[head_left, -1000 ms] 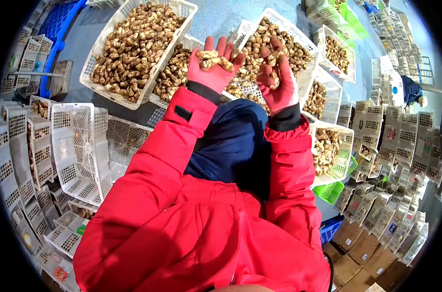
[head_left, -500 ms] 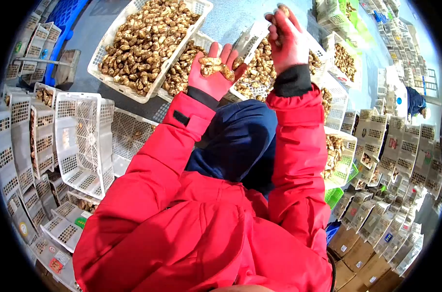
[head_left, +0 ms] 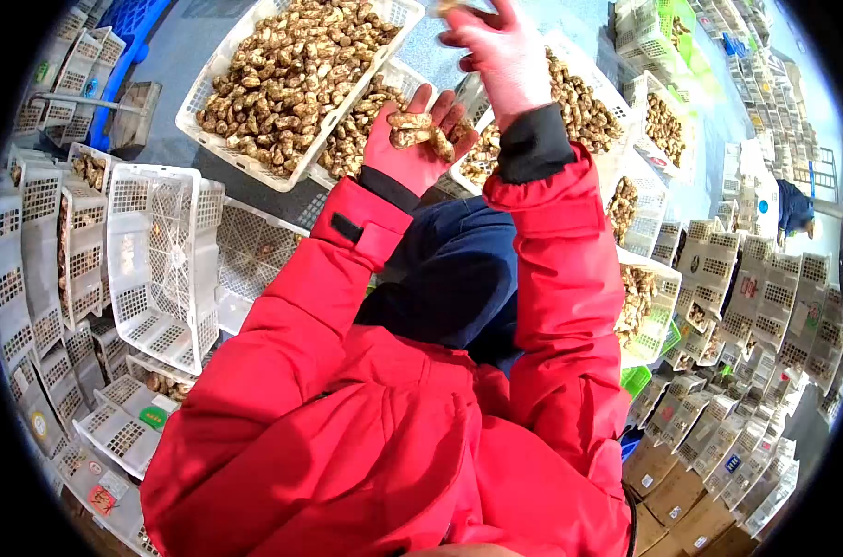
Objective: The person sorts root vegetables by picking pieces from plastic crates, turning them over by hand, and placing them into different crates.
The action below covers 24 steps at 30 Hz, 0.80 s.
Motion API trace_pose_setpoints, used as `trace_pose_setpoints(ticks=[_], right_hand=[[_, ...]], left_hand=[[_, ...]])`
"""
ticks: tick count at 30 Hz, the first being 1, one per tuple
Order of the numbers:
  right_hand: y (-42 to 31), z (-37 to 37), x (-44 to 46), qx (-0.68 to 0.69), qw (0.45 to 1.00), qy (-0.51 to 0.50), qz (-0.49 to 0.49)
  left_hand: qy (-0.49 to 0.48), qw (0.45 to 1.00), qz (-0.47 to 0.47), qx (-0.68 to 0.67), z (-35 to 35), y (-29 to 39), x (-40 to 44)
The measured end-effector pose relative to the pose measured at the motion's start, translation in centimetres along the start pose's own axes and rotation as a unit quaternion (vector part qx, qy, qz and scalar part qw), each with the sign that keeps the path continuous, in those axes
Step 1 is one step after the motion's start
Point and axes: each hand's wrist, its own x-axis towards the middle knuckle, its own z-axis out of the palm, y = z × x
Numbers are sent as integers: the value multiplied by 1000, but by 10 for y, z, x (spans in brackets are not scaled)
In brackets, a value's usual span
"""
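Note:
My left hand [head_left: 405, 158] is palm up with fingers slightly curled, and several stubby brown-and-cream mushrooms [head_left: 410, 137] lie across it. At the top edge of the view, my right hand [head_left: 507, 70] reaches away with its back to me. A blurred tan piece, seemingly a mushroom [head_left: 448, 6], shows at its fingertips, partly cut off by the frame. Left of my left hand stands a white plastic crate [head_left: 245, 165] heaped with such mushrooms. Another filled crate [head_left: 616, 88] is to the right of my right hand, and loose mushrooms [head_left: 482, 153] lie between my hands.
A white crate [head_left: 129, 251] stands on its side at the left, beside stacked crates [head_left: 41, 218]. A dustpan-like tool [head_left: 134, 116] is at the upper left. Crates of mushrooms [head_left: 639, 302] and cardboard boxes [head_left: 676, 492] line the right. A person in dark clothing [head_left: 794, 206] is far right.
My right hand has swung left and farther away, its fingers now more stretched. My left hand still bears the mushrooms, and the view has shifted slightly.

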Motion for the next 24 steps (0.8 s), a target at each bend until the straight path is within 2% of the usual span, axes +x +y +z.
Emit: trace_pose_setpoints(ticks=[1, 2, 3, 4, 6, 7, 8, 11, 12, 13, 15, 16, 20, 24], right_hand=[[1, 6, 2, -32, 998, -56, 10], [1, 3, 1, -132, 984, -110, 38], [-10, 6, -12, -95, 967, -172, 163], [-7, 9, -20, -208, 952, -205, 90], [11, 14, -38, -388, 887, -248, -29], [15, 19, -43, -458, 847, -261, -75], [15, 18, -47, -503, 821, -270, -26], [33, 7, -48, -437, 867, -237, -25], [33, 1, -48, -371, 901, -226, 4], [39, -4, -49, -178, 962, -183, 95], [33, -25, -56, 61, 961, -104, 250], [40, -32, -60, 178, 948, -99, 246], [48, -51, -75, 272, 937, -56, 214], [29, -41, -80, 296, 930, -48, 213]], left_hand=[[2, 1000, -4, 1, 1, 1, -1], [-13, 1000, -11, -17, 0, 4, -1], [-27, 999, -25, -22, 0, 7, -1], [-60, 990, 46, 120, 8, 5, -4], [-26, 926, 147, 346, 8, -3, -10], [42, 965, 80, 246, 12, 0, -9], [121, 984, 28, 129, 16, 2, -8], [108, 990, -22, 89, 12, 0, -13], [78, 994, -30, 66, 8, 0, -13], [46, 997, -38, 43, 1, -1, -13], [-24, 998, -58, -3, 0, -4, -8], [44, 997, -64, -3, 6, -6, -12], [44, 997, -58, -12, 11, -15, -14], [35, 999, -34, -2, 14, -18, -13]])
